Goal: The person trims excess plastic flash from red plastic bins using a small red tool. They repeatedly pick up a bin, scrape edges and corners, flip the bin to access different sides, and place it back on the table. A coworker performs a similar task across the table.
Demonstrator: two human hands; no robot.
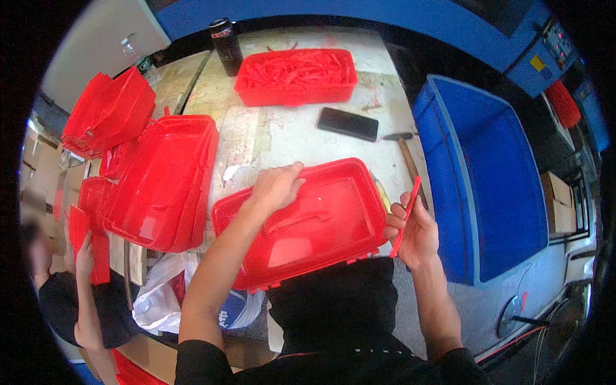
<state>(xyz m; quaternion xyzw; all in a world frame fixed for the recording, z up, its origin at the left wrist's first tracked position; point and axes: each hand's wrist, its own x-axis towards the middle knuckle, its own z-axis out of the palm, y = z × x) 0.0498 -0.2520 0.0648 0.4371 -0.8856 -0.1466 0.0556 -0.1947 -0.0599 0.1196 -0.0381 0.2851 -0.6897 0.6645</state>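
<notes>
A shallow red plastic box part (321, 242), like a tray or lid, lies tilted at the table's near edge, close to my body. My left hand (277, 186) reaches across it, fingers closed on its far rim. Off its right end, my right hand (416, 232) is raised and grips a slim red plastic strip (407, 215) between thumb and fingers. The strip stands nearly upright, apart from the red part. A long raised shape shows on the red part's inner face.
Stacked red box parts (168, 186) stand left, near a co-worker's hand (85, 253). Farther back are a red bin (295, 96) of red strips, a dark bottle (226, 48), and a phone (348, 124). A hammer (407, 157) and large blue crate (478, 192) are right.
</notes>
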